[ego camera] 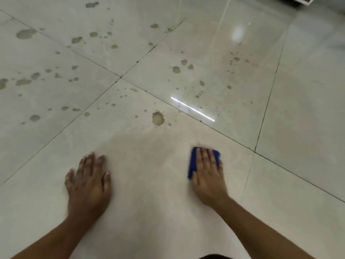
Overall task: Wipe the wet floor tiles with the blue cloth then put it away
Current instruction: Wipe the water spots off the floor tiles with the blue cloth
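My right hand [208, 174] lies flat on a folded blue cloth [192, 161] and presses it onto the pale floor tile [149, 193]; only the cloth's left edge and far corner show around my fingers. My left hand [89, 182] rests palm down on the same tile, fingers spread, holding nothing. A smeared damp patch [141, 144] lies just beyond both hands. One large splash [158, 118] sits further out, and several smaller wet spots [24, 33] are scattered over the far tiles.
Dark grout lines [121, 77] cross the glossy floor diagonally. A bright light reflection [192, 108] streaks the right tile. The bottom edge of a white piece of furniture [302, 0] shows at the top right corner.
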